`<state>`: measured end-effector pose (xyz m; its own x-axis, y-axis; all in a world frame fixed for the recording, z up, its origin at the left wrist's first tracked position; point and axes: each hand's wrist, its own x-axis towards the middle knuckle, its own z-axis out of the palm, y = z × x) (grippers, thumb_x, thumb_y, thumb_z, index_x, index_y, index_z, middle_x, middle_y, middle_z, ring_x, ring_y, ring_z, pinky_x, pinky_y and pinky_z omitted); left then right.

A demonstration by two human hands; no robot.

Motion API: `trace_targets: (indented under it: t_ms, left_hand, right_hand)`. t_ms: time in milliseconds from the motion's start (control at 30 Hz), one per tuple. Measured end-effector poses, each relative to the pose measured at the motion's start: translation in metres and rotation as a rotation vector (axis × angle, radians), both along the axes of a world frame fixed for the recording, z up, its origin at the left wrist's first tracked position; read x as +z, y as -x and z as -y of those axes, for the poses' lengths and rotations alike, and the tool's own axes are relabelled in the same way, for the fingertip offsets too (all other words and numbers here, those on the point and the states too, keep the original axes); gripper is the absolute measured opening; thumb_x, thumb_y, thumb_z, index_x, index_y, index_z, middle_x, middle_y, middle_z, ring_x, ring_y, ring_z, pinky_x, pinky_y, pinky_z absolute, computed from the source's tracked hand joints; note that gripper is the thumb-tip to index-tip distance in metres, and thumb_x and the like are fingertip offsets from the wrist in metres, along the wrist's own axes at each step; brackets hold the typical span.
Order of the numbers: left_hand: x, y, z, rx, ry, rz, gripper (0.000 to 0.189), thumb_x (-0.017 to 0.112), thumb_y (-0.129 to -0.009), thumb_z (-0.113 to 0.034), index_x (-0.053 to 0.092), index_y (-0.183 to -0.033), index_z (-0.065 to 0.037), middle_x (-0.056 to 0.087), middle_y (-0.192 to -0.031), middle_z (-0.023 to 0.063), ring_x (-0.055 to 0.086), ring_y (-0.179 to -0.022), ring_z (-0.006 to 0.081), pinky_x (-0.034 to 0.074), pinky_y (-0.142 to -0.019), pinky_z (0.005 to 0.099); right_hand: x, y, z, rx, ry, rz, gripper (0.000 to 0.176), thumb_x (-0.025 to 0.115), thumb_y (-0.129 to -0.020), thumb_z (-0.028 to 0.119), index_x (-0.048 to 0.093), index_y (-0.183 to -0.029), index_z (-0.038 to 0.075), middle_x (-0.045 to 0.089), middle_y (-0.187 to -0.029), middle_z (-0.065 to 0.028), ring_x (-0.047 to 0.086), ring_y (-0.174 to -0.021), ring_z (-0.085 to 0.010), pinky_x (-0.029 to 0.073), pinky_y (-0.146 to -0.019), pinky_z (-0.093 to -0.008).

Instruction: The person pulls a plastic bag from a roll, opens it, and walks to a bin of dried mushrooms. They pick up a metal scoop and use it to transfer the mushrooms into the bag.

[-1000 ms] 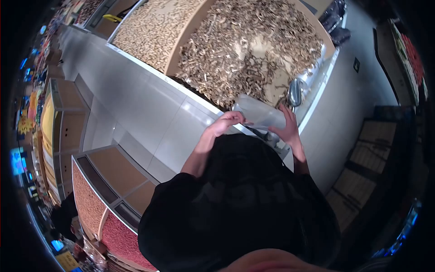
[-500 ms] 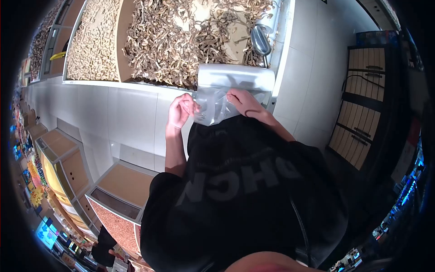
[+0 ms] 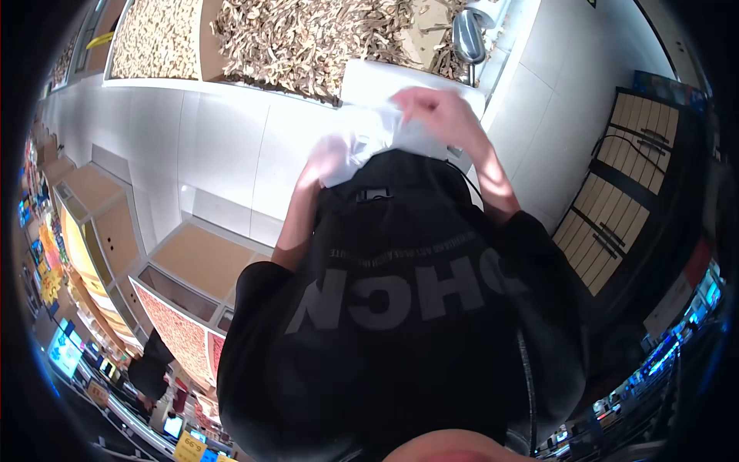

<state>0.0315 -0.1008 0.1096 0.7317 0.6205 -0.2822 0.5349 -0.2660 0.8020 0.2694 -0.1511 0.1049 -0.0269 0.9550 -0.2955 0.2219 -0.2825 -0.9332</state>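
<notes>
Clear plastic bag film (image 3: 362,146) stretches between my two hands, crumpled and bright with glare. It lies in front of a roll of plastic bags (image 3: 377,81) that rests on the front edge of a bin. My left hand (image 3: 326,160) is closed on the lower left part of the film; motion and the plastic smear its fingers. Over the roll's front side, my right hand (image 3: 440,114) has its fingers curled together at the film's upper right edge, also blurred. Dried mushroom-like strips (image 3: 300,46) fill the bin behind. A metal scoop (image 3: 468,38) lies at that bin's right side.
Peanut-like pieces (image 3: 158,38) fill the neighbouring bin on the left. A white tiled counter front (image 3: 219,138) runs below the bins. Wooden drawers (image 3: 647,146) stand at the right. More display bins (image 3: 173,316) and another person (image 3: 150,369) are at the lower left.
My right hand has moved up and right toward the roll, while my left hand has come slightly lower and right. The film has bunched between them. The whole view has shifted.
</notes>
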Motion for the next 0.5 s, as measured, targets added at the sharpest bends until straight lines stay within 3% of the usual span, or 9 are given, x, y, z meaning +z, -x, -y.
trace_targets:
  t_ms: [33,167,200,233,300,367,433,467,500]
  left_hand:
    - [-0.029,0.011,0.016,0.258,0.051,-0.084,0.011,0.065,-0.077,-0.005,0.063,-0.082,0.004,0.063,-0.071,0.0150,0.054,-0.059,0.0171,0.045,-0.058,0.0323]
    - [-0.078,0.024,0.044,0.432,0.089,0.062,0.020,0.066,-0.076,-0.006,0.063,-0.095,0.001,0.064,-0.083,0.0179,0.058,-0.069,0.0246,0.047,-0.065,0.0357]
    - [-0.078,0.026,0.049,0.441,-0.001,0.023,0.024,0.066,-0.076,-0.006,0.062,-0.098,0.001,0.064,-0.087,0.0182,0.059,-0.073,0.0264,0.047,-0.067,0.0360]
    - [-0.078,0.027,0.053,0.447,-0.091,-0.016,0.028,0.066,-0.076,-0.006,0.062,-0.102,0.000,0.064,-0.091,0.0185,0.060,-0.077,0.0283,0.048,-0.068,0.0363]
    - [-0.062,0.018,0.059,0.629,0.115,0.004,0.033,0.062,-0.084,-0.015,0.056,-0.111,0.003,0.062,-0.094,0.0164,0.059,-0.088,0.0271,0.047,-0.079,0.0369]
    - [-0.006,-0.002,0.061,0.517,-0.135,0.023,0.037,0.060,-0.087,-0.016,0.052,-0.118,0.004,0.060,-0.100,0.0161,0.057,-0.098,0.0287,0.046,-0.086,0.0382]
    - [0.062,-0.023,0.065,0.205,-0.221,0.176,0.051,0.063,-0.076,-0.010,0.049,-0.125,-0.001,0.054,-0.115,0.0208,0.054,-0.104,0.0370,0.044,-0.088,0.0418]
    - [0.101,-0.040,0.063,0.344,0.406,0.420,0.041,0.058,-0.075,-0.005,0.057,-0.116,-0.002,0.054,-0.120,0.0199,0.051,-0.110,0.0359,0.042,-0.093,0.0415]
    - [0.086,-0.035,0.074,-0.156,0.102,0.522,0.035,0.055,-0.075,-0.002,0.063,-0.109,-0.003,0.054,-0.120,0.0205,0.052,-0.110,0.0345,0.041,-0.093,0.0403]
  right_hand:
    - [0.000,-0.011,-0.014,-0.045,-0.021,0.246,0.024,0.064,-0.085,0.023,0.069,-0.104,0.011,0.068,-0.088,-0.0072,0.063,-0.081,-0.0137,0.049,-0.071,-0.0271]
    - [-0.089,-0.027,-0.035,0.178,-0.292,0.695,0.054,0.074,-0.073,0.026,0.056,-0.124,0.019,0.059,-0.110,-0.0081,0.056,-0.105,-0.0255,0.047,-0.086,-0.0362]
    - [-0.095,-0.023,-0.038,0.313,-0.153,0.803,0.076,0.077,-0.068,0.022,0.042,-0.136,0.023,0.050,-0.126,-0.0104,0.048,-0.117,-0.0314,0.042,-0.096,-0.0420]
    - [-0.099,-0.020,-0.037,0.325,-0.114,0.824,0.081,0.078,-0.067,0.021,0.038,-0.137,0.023,0.049,-0.127,-0.0122,0.048,-0.117,-0.0330,0.042,-0.096,-0.0430]
    - [-0.103,-0.013,-0.044,0.341,-0.043,0.877,0.090,0.080,-0.065,0.019,0.032,-0.141,0.024,0.047,-0.127,-0.0157,0.048,-0.116,-0.0364,0.041,-0.097,-0.0451]
    - [-0.098,-0.003,-0.045,0.355,0.010,0.978,0.095,0.080,-0.063,0.020,0.028,-0.143,0.024,0.047,-0.126,-0.0185,0.047,-0.116,-0.0367,0.042,-0.096,-0.0424]
    - [-0.103,-0.002,-0.041,0.348,-0.006,1.024,0.100,0.080,-0.060,0.023,0.026,-0.144,0.024,0.048,-0.124,-0.0203,0.048,-0.116,-0.0372,0.044,-0.095,-0.0418]
    - [-0.115,-0.005,-0.042,0.334,-0.054,1.022,0.102,0.080,-0.058,0.025,0.025,-0.144,0.023,0.049,-0.123,-0.0207,0.048,-0.115,-0.0375,0.044,-0.094,-0.0426]
    - [-0.121,-0.007,-0.042,0.322,-0.101,1.019,0.104,0.080,-0.056,0.027,0.025,-0.144,0.023,0.050,-0.121,-0.0210,0.049,-0.114,-0.0378,0.045,-0.094,-0.0434]
